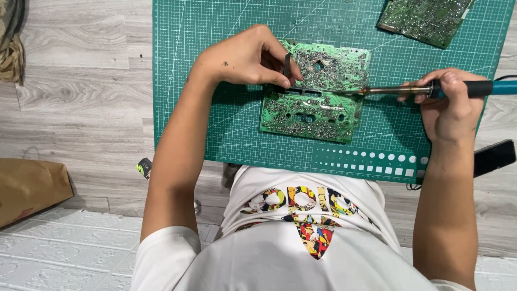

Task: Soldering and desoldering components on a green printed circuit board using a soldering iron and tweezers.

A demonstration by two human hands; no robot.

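Note:
A green circuit board [318, 102] lies solder-side up on a green cutting mat [215, 81]. My left hand [247, 56] rests at the board's upper left edge, fingers closed on black tweezers [287, 66] that stand against the board. In my right hand [449, 102] is a soldering iron [409, 90] with a blue and black handle. Its metal tip reaches left onto the board's middle right area.
A second green circuit board [425, 19] sits at the mat's top right corner. A dark flat object [494, 156] lies right of the mat. A brown paper bag [29, 186] sits on the wood floor at left. A small black and yellow item [144, 168] lies by my left elbow.

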